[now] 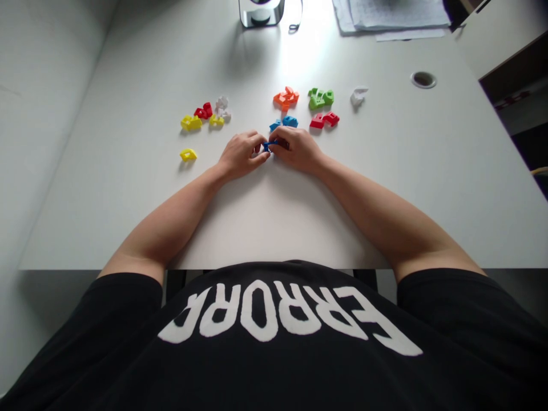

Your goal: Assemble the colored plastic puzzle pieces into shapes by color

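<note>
My left hand (242, 154) and my right hand (298, 147) meet over the table, with fingertips closed around a small dark blue plastic piece (266, 146). The fingers cover much of it, so its full shape is hidden. Just beyond my right hand lie lighter blue angular pieces (290, 121), partly behind the knuckles. A pile of orange pieces (286, 99) sits farther back. To its right are green pieces (321, 99), with red pieces (324, 120) in front of them.
On the left lie yellow pieces (190, 123), red pieces (203, 111), white pieces (223, 107) and a lone yellow piece (188, 154). A white piece (358, 96) stands apart on the right. Farther back are a cable hole (423, 79), papers (394, 16) and a shiny stand (261, 14).
</note>
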Demonstrator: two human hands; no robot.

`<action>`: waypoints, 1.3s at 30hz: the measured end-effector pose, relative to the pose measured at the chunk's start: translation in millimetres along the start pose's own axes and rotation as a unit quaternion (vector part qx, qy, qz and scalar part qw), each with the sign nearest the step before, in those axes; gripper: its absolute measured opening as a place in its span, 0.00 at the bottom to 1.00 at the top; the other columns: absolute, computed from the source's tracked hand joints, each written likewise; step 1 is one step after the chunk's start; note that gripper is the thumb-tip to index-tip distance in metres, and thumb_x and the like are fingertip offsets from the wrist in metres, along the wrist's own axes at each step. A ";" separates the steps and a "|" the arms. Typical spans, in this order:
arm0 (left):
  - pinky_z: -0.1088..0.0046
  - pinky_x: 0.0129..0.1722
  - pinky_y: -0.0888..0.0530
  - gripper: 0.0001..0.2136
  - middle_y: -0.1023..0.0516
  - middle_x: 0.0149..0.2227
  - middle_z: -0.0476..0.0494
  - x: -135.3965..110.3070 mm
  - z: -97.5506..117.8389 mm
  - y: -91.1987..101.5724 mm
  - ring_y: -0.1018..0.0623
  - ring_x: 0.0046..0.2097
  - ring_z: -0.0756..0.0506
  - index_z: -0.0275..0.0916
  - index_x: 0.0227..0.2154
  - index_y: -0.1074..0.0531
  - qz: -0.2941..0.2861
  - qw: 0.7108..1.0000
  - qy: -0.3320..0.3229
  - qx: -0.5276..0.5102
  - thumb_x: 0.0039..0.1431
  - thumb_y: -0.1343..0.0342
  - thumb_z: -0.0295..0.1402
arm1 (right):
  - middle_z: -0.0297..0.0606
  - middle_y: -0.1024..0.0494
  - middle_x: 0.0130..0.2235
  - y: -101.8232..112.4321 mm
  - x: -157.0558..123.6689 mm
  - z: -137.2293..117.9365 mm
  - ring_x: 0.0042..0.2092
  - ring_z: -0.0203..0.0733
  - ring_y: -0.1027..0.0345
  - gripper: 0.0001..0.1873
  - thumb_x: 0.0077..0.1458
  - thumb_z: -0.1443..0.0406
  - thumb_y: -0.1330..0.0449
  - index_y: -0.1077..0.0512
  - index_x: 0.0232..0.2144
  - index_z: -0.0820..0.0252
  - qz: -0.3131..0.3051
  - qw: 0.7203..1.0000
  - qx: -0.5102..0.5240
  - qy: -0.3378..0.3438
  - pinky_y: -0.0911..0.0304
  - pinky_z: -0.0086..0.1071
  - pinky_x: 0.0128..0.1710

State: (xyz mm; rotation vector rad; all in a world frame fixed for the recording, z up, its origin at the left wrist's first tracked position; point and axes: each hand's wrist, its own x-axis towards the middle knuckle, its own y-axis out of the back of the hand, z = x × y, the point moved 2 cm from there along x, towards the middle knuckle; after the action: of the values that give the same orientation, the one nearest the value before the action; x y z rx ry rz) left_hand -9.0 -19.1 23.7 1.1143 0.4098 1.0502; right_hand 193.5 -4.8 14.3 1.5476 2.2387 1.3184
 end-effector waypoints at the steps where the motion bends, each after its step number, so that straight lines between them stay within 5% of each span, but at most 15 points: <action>1: 0.63 0.45 0.30 0.04 0.24 0.38 0.43 0.0 0.3 0.2 0.25 0.40 0.42 0.40 0.37 0.23 0.001 1.000 -0.001 0.000 0.63 0.40 0.34 | 0.38 0.20 0.37 0.0 0.1 0.0 0.36 0.42 0.32 0.11 0.63 0.59 0.38 0.22 0.42 0.59 0.000 1.000 0.000 0.000 0.38 0.35 0.39; 39: 0.61 0.46 0.31 0.05 0.24 0.38 0.42 0.0 2.4 1.4 0.24 0.44 0.39 0.41 0.38 0.24 -0.006 1.000 0.008 -0.002 0.62 0.40 0.35 | 0.39 0.20 0.37 1.1 0.0 -1.9 0.37 0.44 0.32 0.14 0.63 0.54 0.38 0.20 0.43 0.57 -0.009 1.000 -0.006 -0.016 0.36 0.37 0.40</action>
State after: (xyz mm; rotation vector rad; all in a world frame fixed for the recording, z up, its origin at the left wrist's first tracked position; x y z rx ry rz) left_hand -7.9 -20.3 26.0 1.0988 0.4268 1.0494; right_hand 193.3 -5.8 16.3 1.5304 2.2157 1.2910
